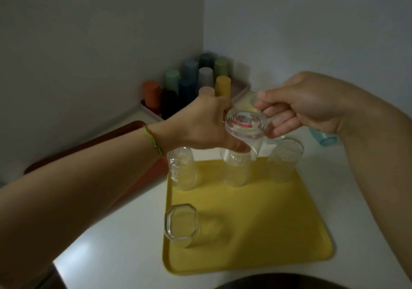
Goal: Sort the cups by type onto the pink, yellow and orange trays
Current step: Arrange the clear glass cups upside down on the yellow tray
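A clear glass mug (244,125) with a red label hangs bottom-up above the yellow tray (267,221). My left hand (200,126) wraps its body and my right hand (305,103) pinches its handle. Several clear glasses stand upside down on the yellow tray: three in the far row (182,168) (236,168) (285,157) and an octagonal glass (181,224) at the near left. The pink tray (151,112) in the corner carries several coloured plastic cups (223,88). The orange tray (93,146) lies at the left, partly behind my left arm.
White walls meet in a corner behind the pink tray. A pale blue cup (325,138) stands on the white counter at the right, partly hidden by my right wrist. A dark rounded shape (278,283) sits at the bottom edge.
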